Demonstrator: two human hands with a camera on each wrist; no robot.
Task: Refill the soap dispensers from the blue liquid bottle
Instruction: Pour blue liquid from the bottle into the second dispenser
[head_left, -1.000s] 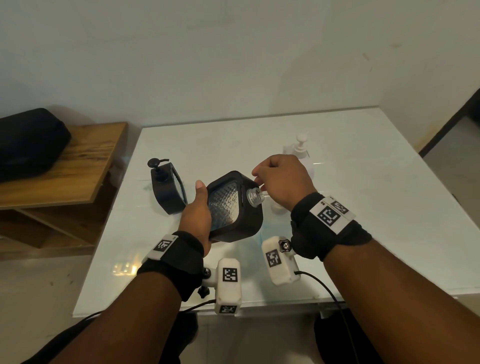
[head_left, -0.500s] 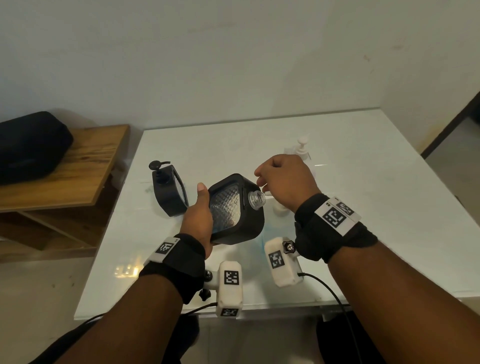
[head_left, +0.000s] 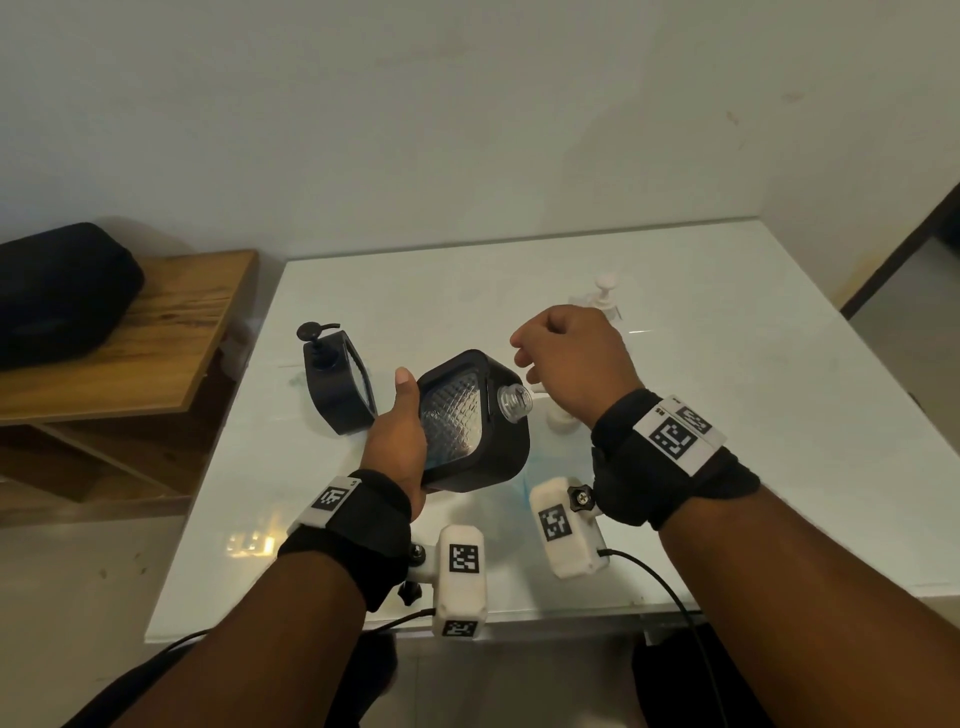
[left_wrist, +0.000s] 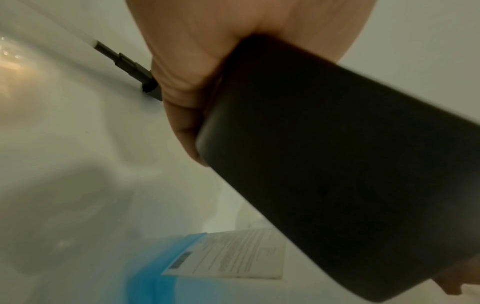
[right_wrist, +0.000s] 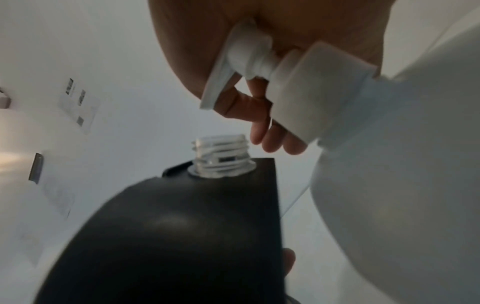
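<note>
The left hand (head_left: 397, 441) grips the black dispenser (head_left: 475, 423) tilted, its open neck (head_left: 514, 402) pointing right towards the right hand (head_left: 574, 364), whose fingers curl round a white pump (right_wrist: 249, 59).

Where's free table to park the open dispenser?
Bare: table right of the right hand; back strip along the wall. Crowded: centre, where left hand holds the open dispenser, blue bottle below, black pump dispenser beside.
</note>
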